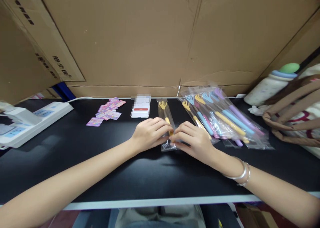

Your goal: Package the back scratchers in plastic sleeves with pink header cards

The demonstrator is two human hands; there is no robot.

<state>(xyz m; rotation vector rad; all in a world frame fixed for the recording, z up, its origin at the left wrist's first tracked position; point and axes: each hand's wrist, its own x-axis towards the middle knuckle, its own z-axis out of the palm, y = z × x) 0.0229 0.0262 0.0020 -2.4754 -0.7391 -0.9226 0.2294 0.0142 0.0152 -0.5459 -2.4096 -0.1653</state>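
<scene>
A yellow hand-shaped back scratcher in a clear plastic bag (165,114) lies lengthwise on the black table (100,161), its claw end pointing away from me. My left hand (149,133) and my right hand (193,138) meet over the near end of that bag, fingers curled and pinching the plastic from both sides. My right wrist wears silver bangles (240,173).
A pile of bagged scratchers (222,119) in yellow, blue, pink and purple lies to the right. A white phone (140,110) and pink cards (108,112) sit further back. A power strip (27,121) is at left, a bottle (271,83) and a striped bag (297,118) at right. Cardboard walls stand behind.
</scene>
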